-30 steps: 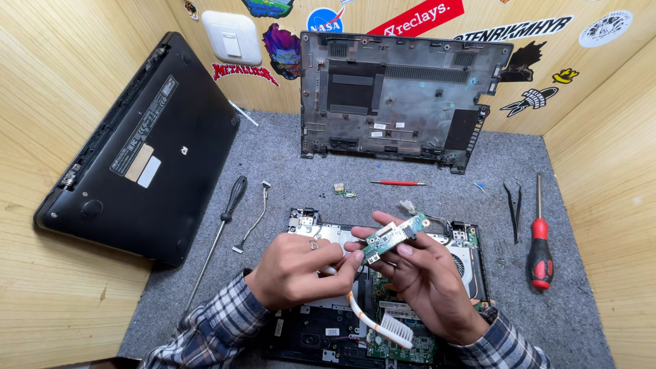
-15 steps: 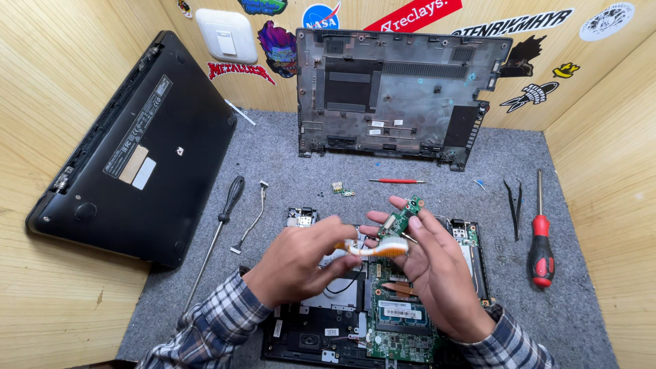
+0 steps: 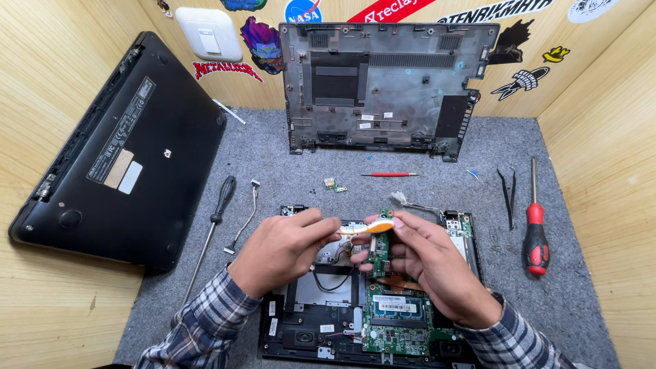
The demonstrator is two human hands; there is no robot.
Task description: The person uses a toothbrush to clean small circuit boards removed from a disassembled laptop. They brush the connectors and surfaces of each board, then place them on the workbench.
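Left hand point(image 3: 283, 249) pinches the orange-white ribbon cable point(image 3: 365, 227), right hand point(image 3: 427, 263) pinches the small green board point(image 3: 380, 244) just below; yanking sideways could tear the cable at the connector.

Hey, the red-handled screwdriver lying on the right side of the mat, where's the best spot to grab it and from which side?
Take the red-handled screwdriver by its thick red and black handle, the end nearest the person, coming from above with the right hand, probably the easier reach. It lies flat on the grey mat with its thin shaft pointing away, and the tweezers lie close on the left, so come in from above or the right.
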